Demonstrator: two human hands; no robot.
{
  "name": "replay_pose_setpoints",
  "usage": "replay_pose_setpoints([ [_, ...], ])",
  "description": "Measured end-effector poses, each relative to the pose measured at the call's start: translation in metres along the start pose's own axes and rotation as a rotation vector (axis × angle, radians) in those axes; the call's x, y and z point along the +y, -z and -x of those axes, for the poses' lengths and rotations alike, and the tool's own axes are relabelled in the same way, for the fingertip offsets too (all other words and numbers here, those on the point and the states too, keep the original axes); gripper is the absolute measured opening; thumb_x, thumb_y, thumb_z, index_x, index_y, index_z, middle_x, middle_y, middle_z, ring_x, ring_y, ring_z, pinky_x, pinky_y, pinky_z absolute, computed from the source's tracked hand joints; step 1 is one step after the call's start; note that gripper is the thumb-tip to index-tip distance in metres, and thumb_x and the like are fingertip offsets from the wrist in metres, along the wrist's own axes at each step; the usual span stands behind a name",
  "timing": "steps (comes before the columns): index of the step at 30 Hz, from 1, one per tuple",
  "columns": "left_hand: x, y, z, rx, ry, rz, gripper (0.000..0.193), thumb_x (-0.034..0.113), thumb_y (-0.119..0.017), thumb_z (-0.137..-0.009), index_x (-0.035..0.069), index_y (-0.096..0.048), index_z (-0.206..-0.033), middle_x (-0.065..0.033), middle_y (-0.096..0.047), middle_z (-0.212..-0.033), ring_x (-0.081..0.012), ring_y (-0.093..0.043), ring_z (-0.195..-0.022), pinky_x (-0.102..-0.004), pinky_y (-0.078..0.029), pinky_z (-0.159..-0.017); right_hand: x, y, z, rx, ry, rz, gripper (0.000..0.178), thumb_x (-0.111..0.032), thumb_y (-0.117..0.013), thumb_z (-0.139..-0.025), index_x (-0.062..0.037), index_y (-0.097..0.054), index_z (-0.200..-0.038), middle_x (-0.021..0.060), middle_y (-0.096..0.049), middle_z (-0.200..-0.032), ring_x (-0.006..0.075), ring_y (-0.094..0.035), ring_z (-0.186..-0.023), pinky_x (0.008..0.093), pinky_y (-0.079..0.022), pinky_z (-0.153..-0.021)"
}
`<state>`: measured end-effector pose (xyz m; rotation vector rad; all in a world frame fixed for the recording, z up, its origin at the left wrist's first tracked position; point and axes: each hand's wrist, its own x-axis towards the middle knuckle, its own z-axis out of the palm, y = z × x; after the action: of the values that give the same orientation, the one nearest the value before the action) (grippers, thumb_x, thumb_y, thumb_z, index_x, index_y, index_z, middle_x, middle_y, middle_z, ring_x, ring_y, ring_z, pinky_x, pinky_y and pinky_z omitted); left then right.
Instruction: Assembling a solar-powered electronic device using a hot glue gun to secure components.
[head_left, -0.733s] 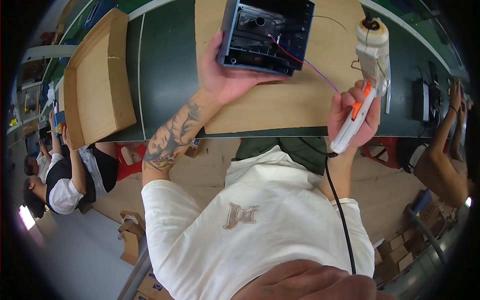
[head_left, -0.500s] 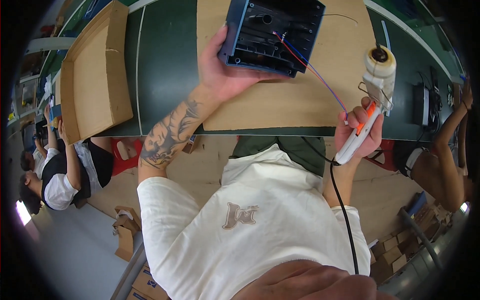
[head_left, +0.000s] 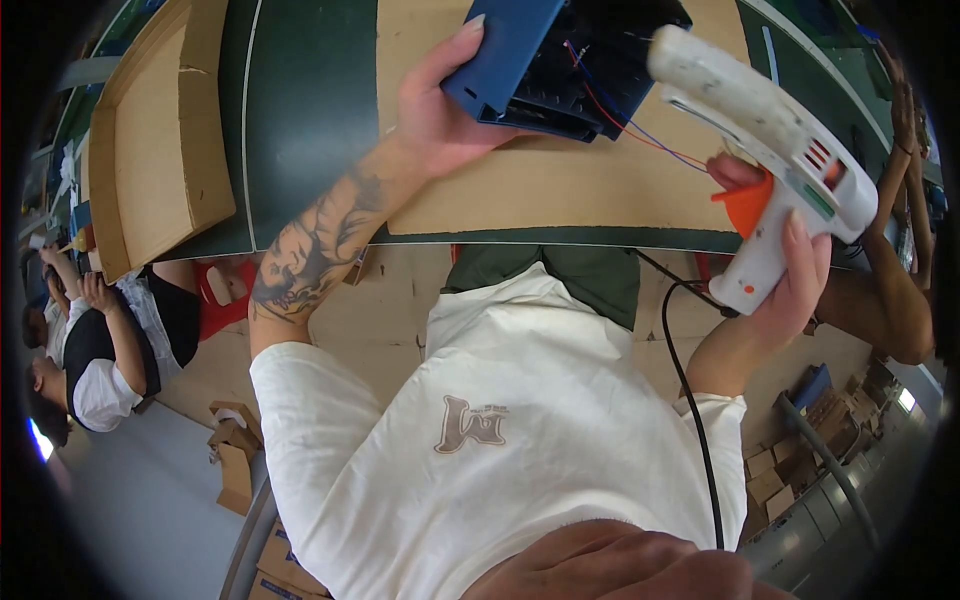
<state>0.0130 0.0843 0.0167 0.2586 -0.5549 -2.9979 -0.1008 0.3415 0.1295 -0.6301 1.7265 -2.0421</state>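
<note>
My left hand [head_left: 445,110] is wrapped round the side and underside of a dark blue plastic housing [head_left: 515,55], held tilted above the cardboard sheet. Its open hollow side faces right, and thin red and blue wires [head_left: 632,126] trail out of it toward my right hand. In my right hand [head_left: 795,265] is a white hot glue gun [head_left: 775,115] with an orange trigger, its front end pointing up and left at the housing. A black cord hangs from its handle. The tip of the gun lies close to the housing's right edge; whether they touch, I cannot tell.
A flat cardboard sheet [head_left: 600,195] covers the middle of the dark green table [head_left: 310,110]. At the left stands a shallow open cardboard box [head_left: 150,140]. Other people sit on both sides: one at the left [head_left: 110,345], and an arm [head_left: 900,290] at the right. Cartons lie on the floor.
The glue gun has swung from pointing away to pointing left at the housing, and has come up closer. The housing has turned, showing more of its blue outer wall.
</note>
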Motion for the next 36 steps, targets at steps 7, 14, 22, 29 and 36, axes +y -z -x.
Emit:
replay_pose_setpoints([
  [7, -0.004, 0.020, 0.006, 0.083, -0.053, 0.070, 0.059, 0.048, -0.051, -0.098, 0.015, -0.047, -0.146, -0.0123, -0.053, -0.145, -0.0341, -0.048, -0.135, -0.0610, -0.030, -0.116, 0.009, -0.013, -0.010, -0.082, -0.186, 0.161, 0.040, -0.013, -0.056, -0.097, 0.0120, -0.052, -0.127, 0.0224, -0.071, -0.105, 0.0286, -0.068, -0.100, 0.0376, -0.049, -0.097],
  [14, -0.006, 0.019, -0.001, -0.064, -0.046, 0.113, 0.052, 0.034, -0.053, -0.098, 0.006, -0.047, -0.142, -0.0168, -0.056, -0.140, -0.0357, -0.055, -0.128, -0.0572, -0.038, -0.110, 0.012, -0.010, -0.009, -0.103, -0.158, 0.207, 0.037, -0.013, -0.057, -0.098, 0.0110, -0.054, -0.126, 0.0199, -0.072, -0.103, 0.0242, -0.068, -0.098, 0.0343, -0.052, -0.092],
  [22, -0.003, 0.009, -0.001, -0.092, -0.084, 0.138, 0.053, 0.038, -0.055, -0.099, 0.005, -0.050, -0.140, -0.0169, -0.062, -0.133, -0.0335, -0.061, -0.121, -0.0522, -0.044, -0.109, 0.027, 0.000, -0.011, 0.005, -0.137, 0.294, 0.036, -0.016, -0.061, -0.098, 0.0101, -0.056, -0.123, 0.0185, -0.072, -0.103, 0.0212, -0.069, -0.091, 0.0319, -0.055, -0.084],
  [29, -0.002, 0.007, -0.003, -0.074, -0.098, 0.091, 0.055, 0.039, -0.055, -0.099, 0.005, -0.048, -0.142, -0.0174, -0.060, -0.136, -0.0336, -0.060, -0.123, -0.0532, -0.044, -0.109, 0.030, 0.006, -0.021, -0.177, -0.090, 0.232, 0.036, -0.016, -0.059, -0.099, 0.0114, -0.056, -0.121, 0.0196, -0.070, -0.098, 0.0249, -0.069, -0.088, 0.0357, -0.054, -0.085],
  [36, 0.000, 0.001, -0.001, -0.074, -0.084, 0.088, 0.058, 0.042, -0.054, -0.098, 0.005, -0.047, -0.143, -0.0180, -0.059, -0.137, -0.0355, -0.058, -0.124, -0.0565, -0.041, -0.110, 0.035, 0.004, -0.024, -0.199, -0.080, 0.223, 0.034, -0.016, -0.059, -0.100, 0.0122, -0.058, -0.117, 0.0202, -0.070, -0.096, 0.0253, -0.068, -0.086, 0.0376, -0.054, -0.084],
])
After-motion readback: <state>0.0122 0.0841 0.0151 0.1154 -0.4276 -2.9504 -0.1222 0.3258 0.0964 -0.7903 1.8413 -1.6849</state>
